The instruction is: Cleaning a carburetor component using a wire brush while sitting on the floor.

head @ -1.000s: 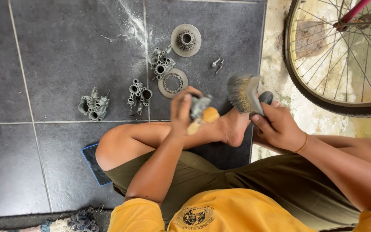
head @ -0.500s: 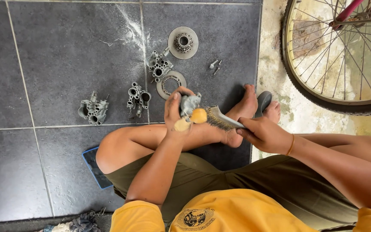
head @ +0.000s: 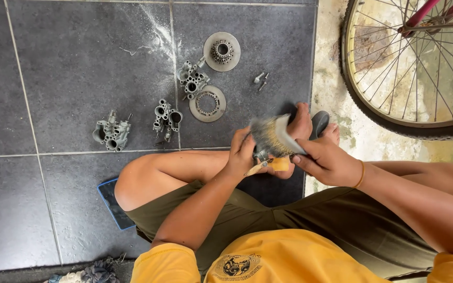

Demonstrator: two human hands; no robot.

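- Small metal part (head: pixel 262 155): sits in the left hand (head: pixel 241 154), above the crossed legs, mid-frame, mostly hidden behind the bristles. Left grip is closed around it.
- Paintbrush (head: pixel 271 137): wide, pale bristles, in the right hand (head: pixel 327 161). Right grip is closed on the ferrule end, with the bristles laid over the part.
- An orange-tan piece (head: pixel 280 164) shows between the two hands, probably the brush handle end; can't tell for certain.
- Doing this step well, my read: keep the part pinned firmly by the left fingers, rotate it a little between strokes so the bristles reach recesses and ports, and stroke away from the body so grit lands on the floor, not the lap.
- Short strokes with light pressure seem right, since splayed bristles skip over holes.
- Risk: the part is small and could slip out over the legs, so hold it low.
- Other parts on the dark tile floor (head: pixel 58 78), well apart from the hands: carburettor-like casting (head: pixel 112 133) at left, a second casting (head: pixel 166 118) beside a third (head: pixel 192 81), a round flanged disc (head: pixel 222 51), a flat ring plate (head: pixel 207 104), two small screws (head: pixel 261 79).
- White dust streak (head: pixel 158 31) on the tile near the top.
- Packages, labels, signs: none on the floor. Only marks are a round dark emblem (head: pixel 238 265) on the yellow shirt, bottom centre, and a flat blue-edged dark slab (head: pixel 115 203) under the knee, looks like a phone.
- Bicycle wheel (head: pixel 410 68) top right, on pale concrete.
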